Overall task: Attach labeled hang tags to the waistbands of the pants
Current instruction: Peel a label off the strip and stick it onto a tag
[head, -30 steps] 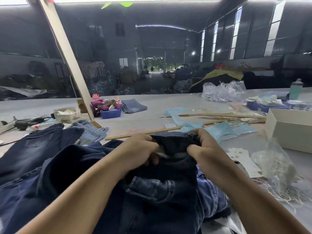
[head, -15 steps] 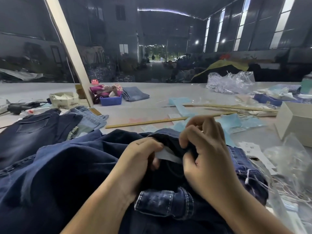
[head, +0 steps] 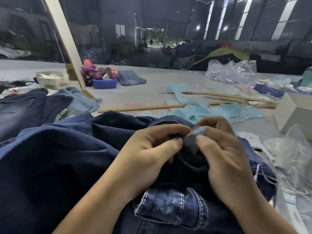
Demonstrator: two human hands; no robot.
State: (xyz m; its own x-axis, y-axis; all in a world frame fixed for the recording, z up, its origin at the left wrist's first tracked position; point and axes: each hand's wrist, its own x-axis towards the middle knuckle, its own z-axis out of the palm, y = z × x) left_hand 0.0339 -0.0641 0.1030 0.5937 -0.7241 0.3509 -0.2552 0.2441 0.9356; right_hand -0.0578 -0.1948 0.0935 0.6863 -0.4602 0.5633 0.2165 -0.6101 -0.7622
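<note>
A pair of dark blue jeans (head: 170, 208) lies bunched in front of me, its waistband (head: 190, 146) raised between my hands. My left hand (head: 148, 154) pinches the dark waistband fabric with thumb and curled fingers. My right hand (head: 221, 152) pinches a small pale tag (head: 199, 130) against the same fold, fingers curled over it. The tag is blurred and mostly covered by fingertips. Loose white hang tags (head: 251, 139) lie on the table just right of my right hand.
More jeans (head: 27, 108) lie at the left. A plastic bag of white strings (head: 290, 154) and a white box (head: 297, 112) sit at the right. Light blue paper scraps (head: 202, 110) and wooden sticks (head: 140, 108) lie beyond; a blue bin (head: 104, 82) stands farther back.
My hands have drawn closer together on the waistband fold. The white tag, shown between them before, is now pinched small under my right fingertips. The view has tilted down.
</note>
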